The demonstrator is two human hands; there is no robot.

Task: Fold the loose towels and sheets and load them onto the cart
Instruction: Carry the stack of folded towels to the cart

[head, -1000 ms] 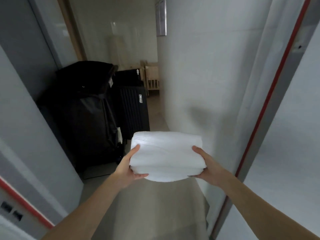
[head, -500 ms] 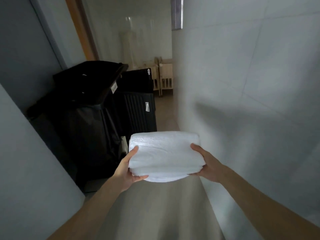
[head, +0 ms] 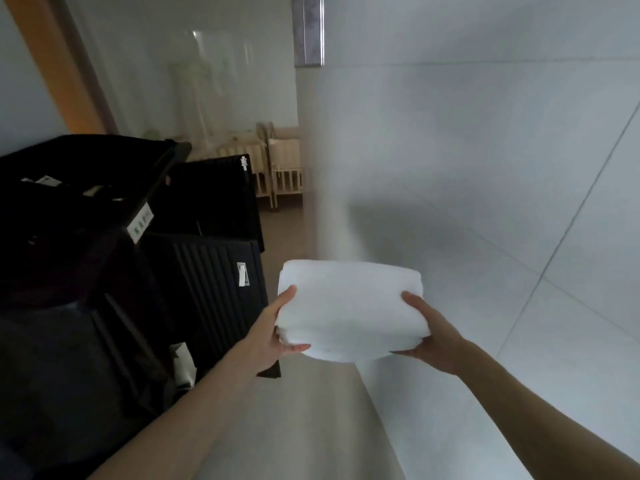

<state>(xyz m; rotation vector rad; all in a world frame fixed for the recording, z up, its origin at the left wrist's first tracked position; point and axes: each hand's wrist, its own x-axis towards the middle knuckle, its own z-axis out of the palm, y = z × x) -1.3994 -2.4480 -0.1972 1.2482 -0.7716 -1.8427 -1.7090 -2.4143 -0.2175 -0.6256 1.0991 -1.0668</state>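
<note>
A folded stack of white towels [head: 349, 306] is carried in front of me at chest height. My left hand [head: 273, 332] grips its left end, thumb on top and fingers curled underneath. My right hand [head: 429, 336] grips the right end the same way. The black housekeeping cart [head: 83, 258] stands to my left along the corridor, its dark fabric bag hanging at the near end and a ribbed black panel [head: 221, 292] beside the towels.
A white tiled wall [head: 485, 168] runs close on the right. Between it and the cart a narrow strip of pale floor [head: 304, 427] leads ahead. Wooden cribs [head: 280, 168] stand at the far end of the corridor. An orange door frame [head: 59, 64] rises at the upper left.
I have walked forward along the corridor; the cart is nearer and larger on my left, and the red-striped door edge on the right has passed out of view. Both hands keep the same hold.
</note>
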